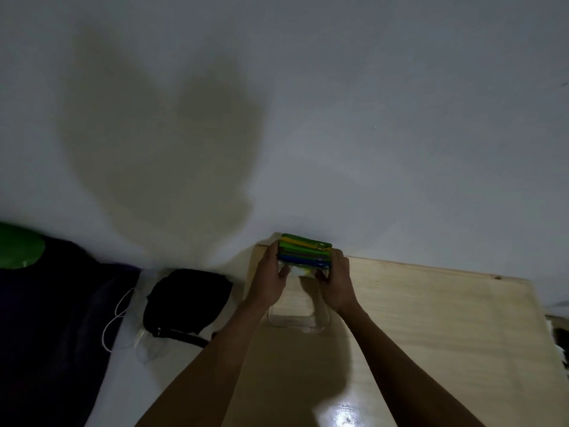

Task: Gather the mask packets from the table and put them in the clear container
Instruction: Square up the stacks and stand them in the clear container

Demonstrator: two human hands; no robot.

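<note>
A stack of several mask packets [304,251] in green, yellow, brown and blue stands upright in the mouth of the clear container [298,315], which rests on the wooden table [431,318] near the wall. My left hand [271,275] presses the stack's left side and my right hand [337,280] grips its right side. The lower ends of the packets look white and yellow through the container's top. The fingertips are partly hidden behind the stack.
A black bag [187,300] with a strap lies on a pale surface left of the table. A white cord [118,315] and dark cloth [55,318] lie further left, with a green object [18,248] at the far left. The white wall runs right behind the table.
</note>
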